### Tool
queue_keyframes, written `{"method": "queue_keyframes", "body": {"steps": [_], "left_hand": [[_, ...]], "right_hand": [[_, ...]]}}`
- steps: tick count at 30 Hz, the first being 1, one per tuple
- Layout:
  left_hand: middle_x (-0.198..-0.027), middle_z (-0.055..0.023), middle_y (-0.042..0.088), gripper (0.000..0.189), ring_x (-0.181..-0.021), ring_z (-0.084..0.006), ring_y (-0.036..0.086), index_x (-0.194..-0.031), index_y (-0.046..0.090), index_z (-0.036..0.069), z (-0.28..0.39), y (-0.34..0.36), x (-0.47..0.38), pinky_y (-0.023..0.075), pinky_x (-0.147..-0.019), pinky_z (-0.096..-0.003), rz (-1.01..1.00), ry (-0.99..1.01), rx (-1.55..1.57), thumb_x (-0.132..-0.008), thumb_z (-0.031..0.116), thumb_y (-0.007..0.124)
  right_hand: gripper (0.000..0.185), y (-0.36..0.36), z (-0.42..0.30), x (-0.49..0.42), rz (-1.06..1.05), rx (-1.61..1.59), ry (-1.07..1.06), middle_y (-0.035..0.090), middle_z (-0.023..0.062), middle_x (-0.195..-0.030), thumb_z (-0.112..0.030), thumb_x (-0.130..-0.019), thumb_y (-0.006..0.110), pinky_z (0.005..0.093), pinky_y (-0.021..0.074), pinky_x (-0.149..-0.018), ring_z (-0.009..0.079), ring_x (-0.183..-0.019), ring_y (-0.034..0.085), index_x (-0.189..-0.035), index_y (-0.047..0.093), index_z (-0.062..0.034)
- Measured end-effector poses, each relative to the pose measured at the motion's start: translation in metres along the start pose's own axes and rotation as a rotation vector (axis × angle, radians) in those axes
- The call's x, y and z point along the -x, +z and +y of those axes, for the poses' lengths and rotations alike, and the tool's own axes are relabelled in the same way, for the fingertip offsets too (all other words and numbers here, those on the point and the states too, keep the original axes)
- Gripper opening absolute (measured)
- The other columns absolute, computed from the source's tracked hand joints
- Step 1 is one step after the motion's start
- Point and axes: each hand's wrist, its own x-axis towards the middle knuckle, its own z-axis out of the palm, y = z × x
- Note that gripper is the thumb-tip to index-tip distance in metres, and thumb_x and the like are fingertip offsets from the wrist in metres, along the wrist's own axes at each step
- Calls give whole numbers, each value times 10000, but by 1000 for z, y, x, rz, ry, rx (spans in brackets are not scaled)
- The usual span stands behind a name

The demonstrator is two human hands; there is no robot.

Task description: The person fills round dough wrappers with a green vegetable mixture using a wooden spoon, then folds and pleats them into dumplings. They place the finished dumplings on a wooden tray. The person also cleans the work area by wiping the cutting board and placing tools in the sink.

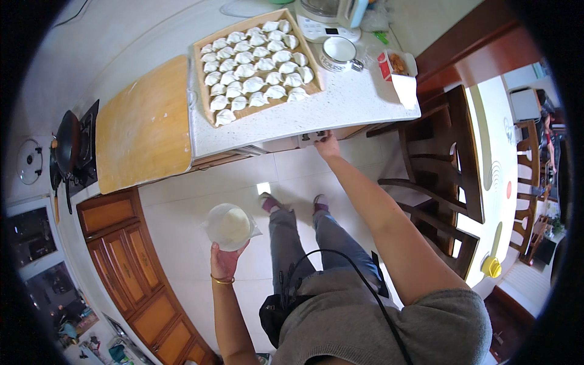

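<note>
My left hand [224, 262] holds up a round white bowl [228, 227] above the floor. Thin clear plastic wraps around the bowl, and something pale, maybe flour or dough, shows inside. A gold-coloured bangle circles my left wrist. My right hand [327, 145] reaches forward to a light panel [288, 144] just under the countertop's front edge. Its fingertips are at small dark fittings [314, 136] there; whether they grip one is hard to see. On the counter above lies a wooden tray [315, 87] with rows of uncooked dumplings [245, 70].
Left of the tray, a flour-dusted wooden board [146, 123] overhangs the counter edge. A black wok [67, 139] sits at the stove. To the right are a white enamel mug [340, 52], a small red-and-white box [396, 66] and a kitchen appliance [326, 27]. Dark wooden chairs [438, 123] flank my right.
</note>
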Motion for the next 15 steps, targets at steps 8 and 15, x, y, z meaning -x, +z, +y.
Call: {"method": "queue_keyframes", "body": {"steps": [8, 15], "left_hand": [[-1498, -104, 304, 718, -1376, -322, 308, -1473, 238, 137, -44, 58, -63, 293, -1087, -604, -176, -136, -146, -902, 456, 534], [-1485, -102, 329, 687, -1365, -320, 327, -1468, 240, 117, -107, 90, -151, 309, -1089, -578, -295, -390, -190, -914, 406, 525]], "right_hand": [[467, -30, 38, 57, -95, 73, -198, 583, 182, -967, -106, -720, 623, 471, 467, -818, 388, -932, 578, -1160, 475, -56], [343, -129, 142, 139, 27, 494, -403, 587, 161, -976, -139, -758, 617, 445, 432, -833, 340, -928, 589, -1069, 507, -45]]}}
